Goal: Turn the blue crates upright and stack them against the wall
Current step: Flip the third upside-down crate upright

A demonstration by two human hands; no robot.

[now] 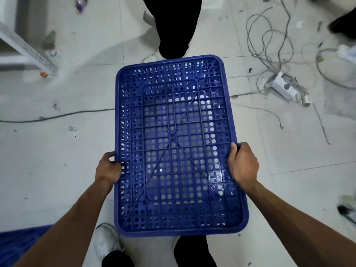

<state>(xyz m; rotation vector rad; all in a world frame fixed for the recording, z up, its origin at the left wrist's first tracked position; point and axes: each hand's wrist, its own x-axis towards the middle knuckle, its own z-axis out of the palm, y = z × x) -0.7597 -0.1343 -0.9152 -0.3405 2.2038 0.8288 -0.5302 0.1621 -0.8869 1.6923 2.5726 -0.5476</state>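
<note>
In the middle of my frame sits a deep blue rectangular plastic crate (173, 145), its face a grid of small squares pierced with round holes and crossed by two diagonal ribs. Under it I see pale grey-white floor tiles (57, 151) flecked with dark smudges. Upper right, tangled grey cables (269, 35) loop around a white power strip (283, 85). A white sneaker (106, 241) shows at lower left, beside black trousers (117, 259).
</note>
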